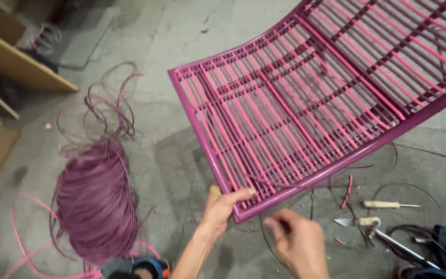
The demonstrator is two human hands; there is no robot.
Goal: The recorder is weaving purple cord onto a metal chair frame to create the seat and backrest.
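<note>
A curved magenta metal frame (202, 139), strung with pink and purple cords, hangs tilted over the concrete floor. My left hand (223, 206) grips its near corner, thumb on top of the rail. Just below the frame's edge, my right hand (298, 240) is blurred, fingers curled; a thin dark cord (264, 235) runs by its fingers, but whether they pinch it is unclear. A loose purple strand trails from the weave near that corner.
A big coil of purple cord (96, 199) lies at left, with loose pink strands (27, 248). An awl with a pale handle (388, 205), a small knife (360, 222) and other tools lie at right. Wooden boards (16, 62) stand upper left.
</note>
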